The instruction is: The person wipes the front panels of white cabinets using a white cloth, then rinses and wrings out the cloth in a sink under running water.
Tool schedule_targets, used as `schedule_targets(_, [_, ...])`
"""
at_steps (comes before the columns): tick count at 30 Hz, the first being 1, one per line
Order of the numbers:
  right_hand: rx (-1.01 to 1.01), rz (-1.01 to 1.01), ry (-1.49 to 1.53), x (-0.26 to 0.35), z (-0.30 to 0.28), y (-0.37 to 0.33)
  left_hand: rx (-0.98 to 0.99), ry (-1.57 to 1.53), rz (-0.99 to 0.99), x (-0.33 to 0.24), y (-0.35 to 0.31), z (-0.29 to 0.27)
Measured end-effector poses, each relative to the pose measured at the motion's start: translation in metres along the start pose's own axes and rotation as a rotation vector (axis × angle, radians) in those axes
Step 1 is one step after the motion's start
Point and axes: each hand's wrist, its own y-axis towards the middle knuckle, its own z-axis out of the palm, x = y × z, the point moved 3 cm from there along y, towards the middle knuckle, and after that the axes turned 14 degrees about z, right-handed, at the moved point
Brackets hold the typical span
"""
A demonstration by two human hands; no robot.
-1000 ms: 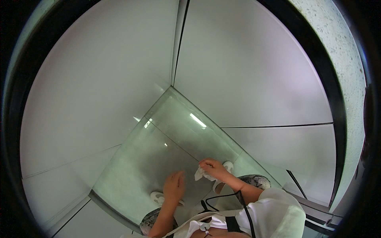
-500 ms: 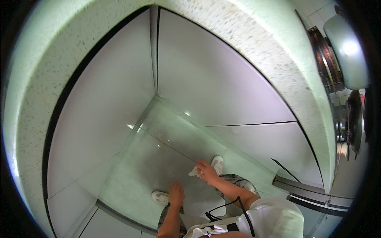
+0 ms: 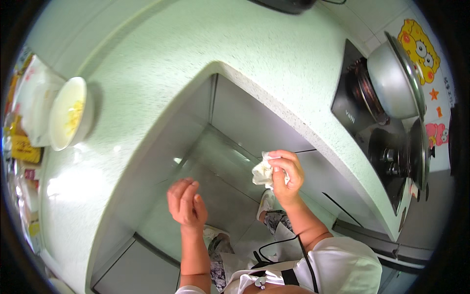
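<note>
A crumpled white tissue (image 3: 263, 173) is pinched between the thumb and fingers of my right hand (image 3: 288, 177), which is raised in front of the inner corner of the counter. Across from it, my left hand (image 3: 187, 202) hangs over the floor with its fingers loosely bent and the thumb standing apart. Nothing shows in that hand. Neither hand touches the pale speckled countertop (image 3: 161, 63).
On the left counter stands a white bowl (image 3: 58, 120) with yellow pieces inside, beside bags and packages (image 3: 24, 147). At right, a black stove (image 3: 350, 105) carries a steel pot (image 3: 391, 78) and a dark pan (image 3: 418, 154). Grey cabinet doors (image 3: 264, 115) line the corner.
Both hands have risen from low near my legs to about counter level, the tissue still in my right. The view has lifted, bringing the bowl and more of the stove into sight.
</note>
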Motion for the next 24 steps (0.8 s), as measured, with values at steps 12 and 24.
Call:
schedule_targets(12, [0.412, -0.165, 0.344, 0.164, 0.214, 0.057, -0.049, 0.499, -0.081, 0.069, 0.069, -0.154])
schedule_targets(24, [0.258, -0.272, -0.117, 0.164, 0.237, 0.048, 0.007, 0.457, -0.207, 0.079, 0.077, -0.153])
